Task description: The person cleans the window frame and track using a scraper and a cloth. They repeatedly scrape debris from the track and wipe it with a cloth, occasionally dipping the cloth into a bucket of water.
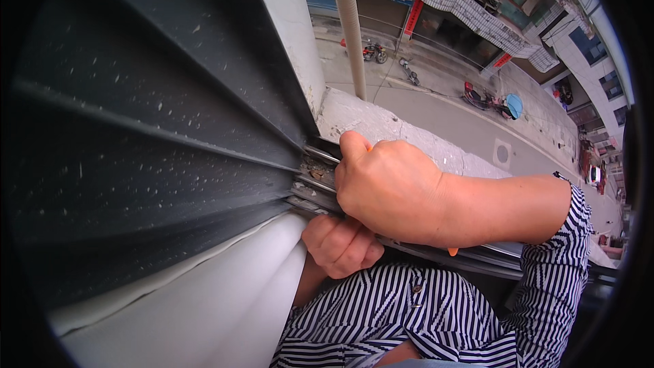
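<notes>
My right hand (388, 189) reaches in from the right, its fist closed over the metal rails of a sliding window track (319, 184). Small bits of an orange object (452, 252) show at the thumb side and under the wrist; the hand covers the rest, so its kind cannot be made out. My left hand (343, 248) is just below, fingers curled at the near edge of the track. Whether it holds anything is hidden. Dirt and small crumbs of debris (316, 173) lie in the channels at the track's left end.
A dark, speckled window frame (168, 112) rises at the left, with a white curtain (204, 286) beside it. Beyond the track are a rough concrete ledge (409, 128) and a pale upright pipe (347, 30). Far below is a street (449, 112) with parked motorcycles (375, 52).
</notes>
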Action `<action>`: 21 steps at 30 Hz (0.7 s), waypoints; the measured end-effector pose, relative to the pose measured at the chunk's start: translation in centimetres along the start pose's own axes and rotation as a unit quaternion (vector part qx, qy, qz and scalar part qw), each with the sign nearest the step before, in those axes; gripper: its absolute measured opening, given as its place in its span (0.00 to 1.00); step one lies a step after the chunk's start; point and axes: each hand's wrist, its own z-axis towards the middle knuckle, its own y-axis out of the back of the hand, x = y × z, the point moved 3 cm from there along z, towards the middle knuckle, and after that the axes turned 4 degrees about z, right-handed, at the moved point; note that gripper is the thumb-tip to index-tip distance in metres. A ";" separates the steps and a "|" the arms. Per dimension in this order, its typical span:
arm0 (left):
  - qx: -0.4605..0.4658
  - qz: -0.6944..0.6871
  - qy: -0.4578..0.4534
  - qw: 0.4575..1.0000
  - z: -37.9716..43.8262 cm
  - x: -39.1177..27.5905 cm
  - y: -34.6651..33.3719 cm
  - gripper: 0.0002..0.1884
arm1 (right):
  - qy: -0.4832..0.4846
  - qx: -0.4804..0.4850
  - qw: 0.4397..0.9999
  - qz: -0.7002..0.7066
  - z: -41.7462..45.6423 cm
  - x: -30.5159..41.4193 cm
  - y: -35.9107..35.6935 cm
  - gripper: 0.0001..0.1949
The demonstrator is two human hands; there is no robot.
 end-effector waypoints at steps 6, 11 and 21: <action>0.001 0.015 -0.005 1.000 0.4 0.1 0.1 0.09 | -0.002 -0.017 1.000 0.015 -0.4 -0.3 -0.1 0.08; 0.005 0.008 -0.007 1.000 0.3 0.2 0.1 0.09 | 0.003 -0.034 0.999 -0.004 -0.6 -0.1 -0.2 0.09; 0.009 0.013 -0.008 1.000 0.4 0.2 -0.1 0.08 | 0.014 -0.100 0.987 -0.124 -1.0 0.4 -1.4 0.14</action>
